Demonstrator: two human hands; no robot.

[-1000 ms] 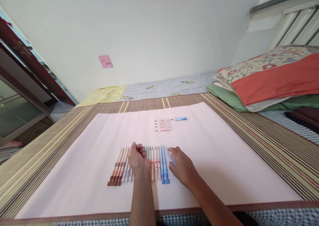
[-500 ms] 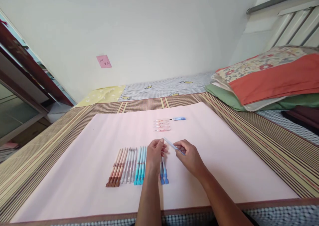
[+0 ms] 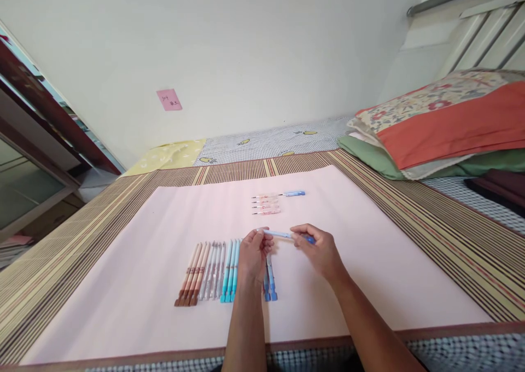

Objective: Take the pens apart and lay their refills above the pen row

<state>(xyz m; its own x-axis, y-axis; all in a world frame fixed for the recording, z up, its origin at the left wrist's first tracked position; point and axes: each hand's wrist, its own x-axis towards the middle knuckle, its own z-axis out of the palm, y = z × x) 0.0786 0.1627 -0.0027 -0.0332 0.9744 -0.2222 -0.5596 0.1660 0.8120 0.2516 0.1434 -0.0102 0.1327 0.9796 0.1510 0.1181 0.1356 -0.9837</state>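
A light blue pen (image 3: 279, 233) is held nearly level above the sheet between my two hands. The fingers of my left hand (image 3: 255, 251) pinch its pale tip end. My right hand (image 3: 315, 247) is closed round the darker blue end. Under my left hand and forearm, rows of pens are partly hidden: brown and peach pens (image 3: 196, 276), clear whitish pens (image 3: 212, 273), turquoise pens (image 3: 229, 273) and blue pens (image 3: 270, 279). Farther back lie several short clear pieces with red print and dark tips (image 3: 266, 202), and a separate blue pen part (image 3: 294, 193).
A large pale pink sheet (image 3: 369, 284) lies on a striped mat (image 3: 414, 219). Folded bedding with a red and floral cover (image 3: 447, 120) is stacked at the right. Behind stands a white wall with a pink note (image 3: 169, 99). A yellow cloth (image 3: 168, 154) lies at the back left.
The pen has turned from slanted to nearly level. My right hand has moved slightly up and to the right with the pen's darker end. My left hand keeps its pinch.
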